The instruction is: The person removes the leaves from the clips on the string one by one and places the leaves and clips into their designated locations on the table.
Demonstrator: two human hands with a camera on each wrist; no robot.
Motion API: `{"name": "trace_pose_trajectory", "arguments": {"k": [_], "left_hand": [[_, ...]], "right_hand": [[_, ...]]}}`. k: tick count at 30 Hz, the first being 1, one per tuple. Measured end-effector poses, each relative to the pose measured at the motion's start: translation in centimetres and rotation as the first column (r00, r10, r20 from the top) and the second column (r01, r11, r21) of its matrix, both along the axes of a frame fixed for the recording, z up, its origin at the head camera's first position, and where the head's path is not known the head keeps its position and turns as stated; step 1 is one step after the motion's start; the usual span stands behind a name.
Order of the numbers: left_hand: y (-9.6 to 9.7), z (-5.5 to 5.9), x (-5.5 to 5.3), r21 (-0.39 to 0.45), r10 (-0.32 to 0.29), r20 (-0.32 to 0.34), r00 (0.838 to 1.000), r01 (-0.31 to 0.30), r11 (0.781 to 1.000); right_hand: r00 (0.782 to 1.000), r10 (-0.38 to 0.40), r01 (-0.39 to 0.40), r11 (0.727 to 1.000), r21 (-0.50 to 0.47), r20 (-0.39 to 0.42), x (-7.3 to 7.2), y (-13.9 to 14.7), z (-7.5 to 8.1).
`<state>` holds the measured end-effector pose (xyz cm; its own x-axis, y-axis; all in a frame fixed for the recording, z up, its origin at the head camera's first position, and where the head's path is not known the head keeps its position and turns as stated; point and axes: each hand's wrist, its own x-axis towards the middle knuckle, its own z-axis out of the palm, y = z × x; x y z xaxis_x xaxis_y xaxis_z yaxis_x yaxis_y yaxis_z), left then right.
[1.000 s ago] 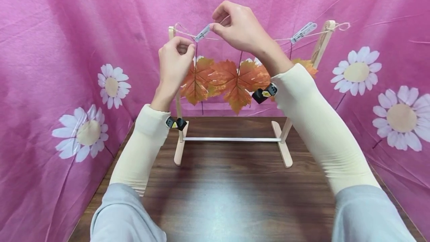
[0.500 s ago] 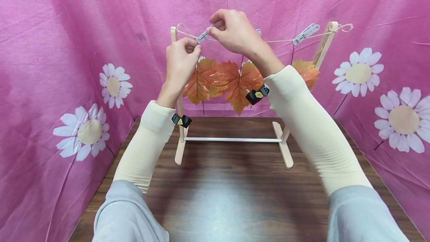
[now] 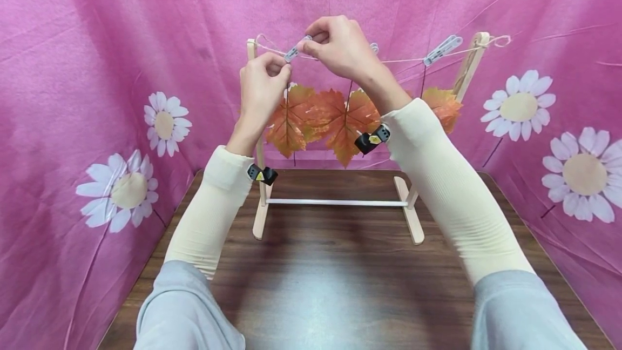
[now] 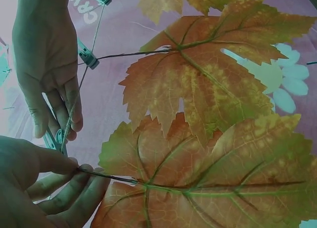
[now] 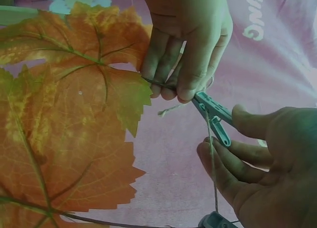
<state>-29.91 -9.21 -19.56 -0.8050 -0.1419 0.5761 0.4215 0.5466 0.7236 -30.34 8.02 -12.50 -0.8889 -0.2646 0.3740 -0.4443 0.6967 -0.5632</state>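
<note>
My left hand [image 3: 264, 82] pinches the thin dark stem [image 4: 106, 175] of an orange-green maple leaf [image 4: 213, 193] between thumb and fingers. Right above those fingertips, a pale blue clothespin [image 5: 213, 112] sits at the string [image 5: 212, 159], its tip end close to the stem. My right hand [image 3: 342, 45] holds this clothespin by its handle end, thumb on one handle and fingers by the other. A second maple leaf [image 3: 346, 118] hangs beside the first, its stem at another clothespin [image 4: 88, 57] on the string. My right hand partly hides that clothespin in the head view.
The string runs between two wooden posts [image 3: 470, 64] of a stand with a white crossbar [image 3: 335, 202] on a brown table [image 3: 330, 280]. Farther right, a clothespin [image 3: 443, 51] holds another leaf [image 3: 441, 104]. Pink cloth [image 3: 209, 4] with daisies surrounds the table.
My right hand has come down a little and its fingers now overlap more of the clothespin's handles. My left hand has shifted slightly right, still pinching the stem.
</note>
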Motion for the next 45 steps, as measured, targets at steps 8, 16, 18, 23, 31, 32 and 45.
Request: {"name": "trace_pose_trajectory", "arguments": {"k": [8,16,18,23,31,32,45], "left_hand": [[-0.1,0.1,0.1,0.026,-0.024,-0.002,1.000,0.024,0.999],[-0.1,0.1,0.1,0.056,-0.055,-0.012,0.998,0.056,0.997],[-0.1,0.2,0.1,0.056,-0.058,-0.018,0.998,0.058,0.997],[-0.2,0.3,0.2,0.046,-0.055,-0.033,0.998,0.057,0.997],[-0.7,0.2,0.6,0.055,-0.051,-0.032,0.998,0.053,0.997],[-0.8,0.2,0.7,0.056,-0.050,-0.034,0.998,0.052,0.997],[-3.0,0.0,2.4,0.108,-0.062,-0.061,0.996,0.068,0.992]], "right_hand": [[0.998,-0.028,0.026,0.999,-0.045,-0.055,-0.2,-0.3,-0.2],[0.994,-0.072,0.060,0.986,-0.153,-0.078,0.1,-0.6,-0.1],[0.992,-0.084,0.066,0.980,-0.187,-0.092,0.1,-0.5,-0.1],[0.984,-0.108,0.073,0.970,-0.233,-0.142,0.2,-0.3,0.1],[0.981,-0.107,0.056,0.954,-0.294,-0.161,0.6,0.6,0.6],[0.981,-0.104,0.050,0.951,-0.306,-0.163,0.7,0.8,0.6],[0.979,-0.077,0.001,0.929,-0.370,-0.190,2.1,2.8,0.2]]}}
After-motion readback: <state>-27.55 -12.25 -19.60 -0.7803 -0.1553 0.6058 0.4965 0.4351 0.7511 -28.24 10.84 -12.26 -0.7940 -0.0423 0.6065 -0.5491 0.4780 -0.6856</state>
